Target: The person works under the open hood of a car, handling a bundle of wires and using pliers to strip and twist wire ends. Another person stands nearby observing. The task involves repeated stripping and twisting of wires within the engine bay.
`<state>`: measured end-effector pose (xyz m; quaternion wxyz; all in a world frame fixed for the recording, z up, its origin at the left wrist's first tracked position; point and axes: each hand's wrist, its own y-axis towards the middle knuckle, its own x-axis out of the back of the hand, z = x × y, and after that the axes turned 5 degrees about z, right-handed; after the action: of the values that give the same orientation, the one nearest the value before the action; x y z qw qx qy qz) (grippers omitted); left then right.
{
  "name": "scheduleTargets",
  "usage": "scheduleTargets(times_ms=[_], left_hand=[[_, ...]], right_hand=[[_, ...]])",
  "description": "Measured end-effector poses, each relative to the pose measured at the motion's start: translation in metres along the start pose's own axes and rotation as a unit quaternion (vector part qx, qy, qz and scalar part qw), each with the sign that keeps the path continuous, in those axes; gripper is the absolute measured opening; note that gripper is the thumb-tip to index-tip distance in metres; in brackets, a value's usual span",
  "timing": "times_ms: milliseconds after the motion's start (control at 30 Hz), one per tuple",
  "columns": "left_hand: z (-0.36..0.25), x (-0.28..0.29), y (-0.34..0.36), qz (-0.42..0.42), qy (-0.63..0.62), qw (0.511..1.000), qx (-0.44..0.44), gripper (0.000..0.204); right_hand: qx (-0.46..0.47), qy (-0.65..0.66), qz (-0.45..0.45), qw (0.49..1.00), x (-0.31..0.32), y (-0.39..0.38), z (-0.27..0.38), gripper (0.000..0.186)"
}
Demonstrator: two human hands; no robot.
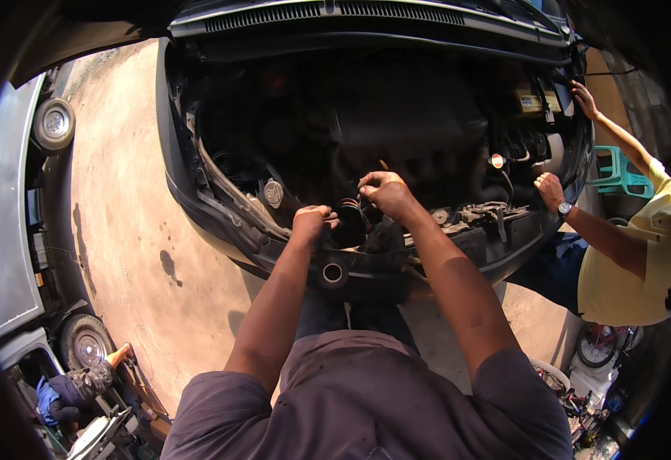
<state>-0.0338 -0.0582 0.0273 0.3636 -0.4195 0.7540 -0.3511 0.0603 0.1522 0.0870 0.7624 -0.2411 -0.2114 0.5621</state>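
Observation:
I stand at the front of a car with its engine bay (412,100) exposed. My right hand (388,196) is pinched closed above the front of the bay, on what looks like a thin dark wire. Just to its left, my left hand (314,223) is closed, fingers curled; what it holds is hidden. Between my hands lie several thin coloured wires (348,203), some reddish and some pale. Nearer me, a roll of tape (332,274) rests on the car's front edge. The deep middle of the bay is too dark to make out.
At right, a person in a yellow shirt (627,268) rests both hands on the car, near the battery (539,101). A round cap (273,193) sits left of my hands. Green stool (621,172) at right; truck (13,207) and another person (75,387) at left.

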Motion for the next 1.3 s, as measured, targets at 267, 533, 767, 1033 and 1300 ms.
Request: scheduleTargets(times_ms=[267,533,767,1033,1300], left_hand=[[0.004,-0.03,-0.022,0.064,0.22,0.958,-0.173,0.034],[0.009,-0.045,-0.032,-0.07,0.399,0.873,-0.27,0.021],[0.016,-0.029,-0.036,-0.002,0.453,0.866,-0.213,0.023],[0.012,-0.016,-0.021,0.005,0.314,0.934,-0.171,0.026],[0.0,-0.002,0.005,0.088,0.0,0.996,-0.005,0.022]], right_hand=[[0.063,-0.034,0.098,0.993,-0.029,-0.004,0.03,0.015],[0.08,-0.122,0.011,0.989,-0.026,0.001,0.031,0.018],[0.144,-0.064,-0.087,0.984,0.022,0.006,0.064,0.017],[-0.086,-0.425,0.069,0.898,-0.024,0.03,0.037,0.057],[-0.122,-0.387,0.137,0.904,-0.025,0.032,0.01,0.036]])
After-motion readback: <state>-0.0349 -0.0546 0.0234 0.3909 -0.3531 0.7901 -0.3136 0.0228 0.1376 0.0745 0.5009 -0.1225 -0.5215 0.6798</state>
